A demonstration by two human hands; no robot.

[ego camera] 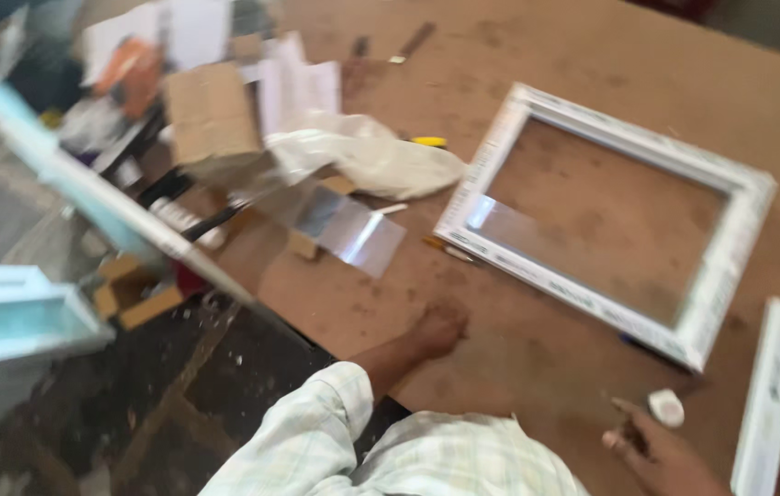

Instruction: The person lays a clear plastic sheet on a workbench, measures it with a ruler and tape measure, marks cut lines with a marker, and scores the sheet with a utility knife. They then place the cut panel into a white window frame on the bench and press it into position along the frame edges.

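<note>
Right now my right hand (pixel 661 450) is the nearer one to the white window frame (pixel 729 253), which lies flat on the brown worktable (pixel 518 349), up and slightly left of that hand. The frame is a rectangle with its long axis running from the upper left down toward the lower right, and its lower right corner (pixel 691 354) is the part closest to my right hand, near but not touching. Between that corner and my fingers sits a small white piece (pixel 666 407), just beside my fingertips; the blur keeps me from telling whether I touch it. The hand is low in the view, fingers loosely spread and pointing up-left, and it holds nothing that I can make out.

My left hand (pixel 440 329) rests on the table with the fingers curled under, knuckles forward, the plaid-sleeved forearm (pixel 316 432) stretched out behind it. It grips nothing. The frame's long lower rail lies to its right, well apart.

A loose white profile strip (pixel 769 395) lies to the right of my right hand, its length running nearly up and down, apart from the frame. Farther off, beyond my left hand, lie a clear glass pane (pixel 348 230), a crumpled white plastic bag (pixel 371 156) and a cardboard box (pixel 211 115).
</note>
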